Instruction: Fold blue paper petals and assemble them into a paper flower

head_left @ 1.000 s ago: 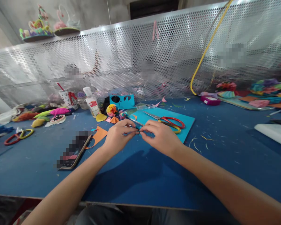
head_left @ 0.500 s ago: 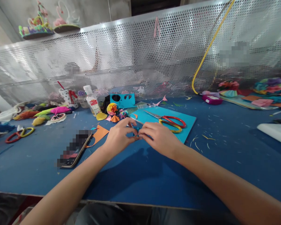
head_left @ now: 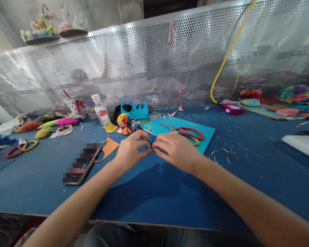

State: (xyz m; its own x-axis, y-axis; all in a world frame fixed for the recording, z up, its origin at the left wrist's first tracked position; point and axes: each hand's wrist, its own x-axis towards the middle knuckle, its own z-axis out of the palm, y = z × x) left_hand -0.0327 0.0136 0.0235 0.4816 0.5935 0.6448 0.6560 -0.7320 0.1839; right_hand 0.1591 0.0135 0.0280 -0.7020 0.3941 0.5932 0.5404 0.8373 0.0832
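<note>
My left hand (head_left: 132,146) and my right hand (head_left: 173,148) meet over the near edge of a light-blue sheet. Both are closed at the fingertips on a small blue piece (head_left: 151,142), which looks like folded paper; the fingers hide most of it. Just beyond my right hand, scissors (head_left: 186,132) with red and yellow handles lie on the light-blue sheet (head_left: 207,133). A cut orange paper (head_left: 109,147) lies to the left of my left hand. Beyond that hand are a multicoloured ruffled paper ball (head_left: 124,119) and a small orange pleated piece (head_left: 126,130).
A phone (head_left: 83,166) lies at left, near my left forearm. Farther back stand a glue bottle (head_left: 101,111) and a cup with a straw (head_left: 74,108). A second pair of scissors (head_left: 22,148) is at far left. A perforated metal screen (head_left: 134,61) closes off the table's back.
My fingers have shifted very slightly around the small blue piece, and a bit more of it shows between them. The surrounding things stay where they were.
</note>
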